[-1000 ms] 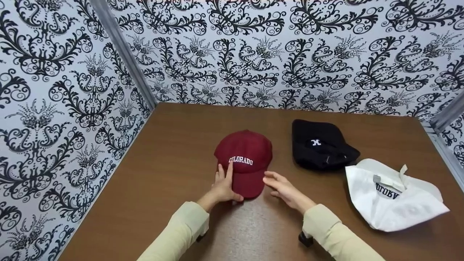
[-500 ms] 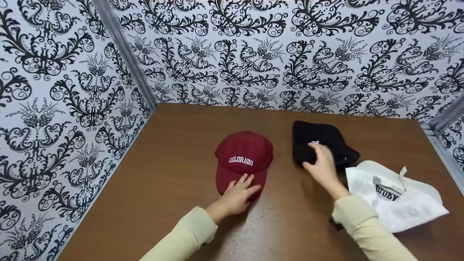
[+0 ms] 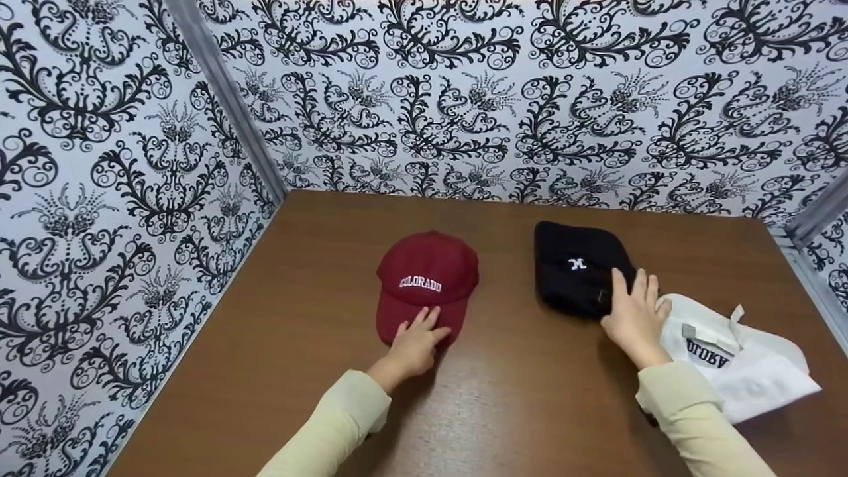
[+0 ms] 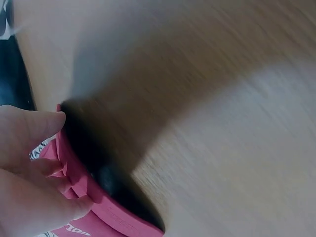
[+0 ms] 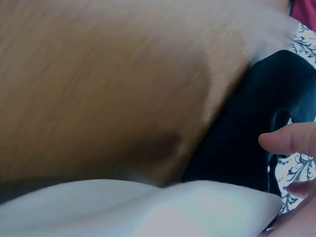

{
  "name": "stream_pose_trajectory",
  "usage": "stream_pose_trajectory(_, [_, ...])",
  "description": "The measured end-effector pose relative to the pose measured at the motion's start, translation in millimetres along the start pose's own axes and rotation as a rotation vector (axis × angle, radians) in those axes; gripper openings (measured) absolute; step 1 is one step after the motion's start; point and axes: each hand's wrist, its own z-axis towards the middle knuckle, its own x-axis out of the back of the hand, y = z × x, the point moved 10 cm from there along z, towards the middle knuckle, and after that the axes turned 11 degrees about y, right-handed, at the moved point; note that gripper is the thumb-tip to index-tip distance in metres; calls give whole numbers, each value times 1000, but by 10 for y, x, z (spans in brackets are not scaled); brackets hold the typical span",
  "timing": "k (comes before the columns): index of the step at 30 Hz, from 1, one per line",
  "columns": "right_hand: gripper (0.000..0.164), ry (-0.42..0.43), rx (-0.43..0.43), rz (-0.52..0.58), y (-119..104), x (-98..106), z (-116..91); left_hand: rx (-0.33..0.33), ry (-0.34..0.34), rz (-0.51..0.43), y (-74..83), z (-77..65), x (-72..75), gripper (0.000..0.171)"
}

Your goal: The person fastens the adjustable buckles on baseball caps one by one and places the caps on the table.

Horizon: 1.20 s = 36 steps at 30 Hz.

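Observation:
A dark red baseball cap [image 3: 430, 255], lettered COLORADO, sits on the table with its brim towards me. My left hand [image 3: 412, 350] rests on that brim, fingers spread; in the left wrist view, fingertips [image 4: 85, 206] touch the brim near its edge. Farther right, a black cap [image 3: 570, 286] with a small white logo lies with its strap side facing me. My right hand [image 3: 635, 326] is at its right end, fingers extended and spread. In the right wrist view, the thumb [image 5: 281, 140] overlaps the black cap beside its strap opening.
A white cap [image 3: 748, 377] with dark lettering lies at the right, partly behind my right hand and sleeve. The brown wooden table [image 3: 298, 291] meets patterned walls [image 3: 457, 112] at the back and left.
My left hand has shifted from the red cap's side onto its brim, and the cap has moved slightly left and back. My right hand has left the red cap and crossed rightward over the black cap.

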Motion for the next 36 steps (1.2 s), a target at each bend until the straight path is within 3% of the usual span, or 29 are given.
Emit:
stream_pose_trajectory(9, [71,40,115,-98,-45,-135,-89,24,6,11,-64,-20,25,45])
stream_pose_trajectory(19, [66,146,208,-198,-106,-188,-187,17,45,19,-58,-6,34,46])
stream_pose_trajectory(27, [33,117,298,-253,-291,-248,-237,33,47,7,-87,12,21,44])
stream_pose_trajectory(32, [26,90,437,-250,-536,-293,-333,43,47,-10,-88,16,29,42])
stream_pose_trajectory(36, [23,79,500,-174,-684,-316,-425,48,56,-17,-79,18,42,40])
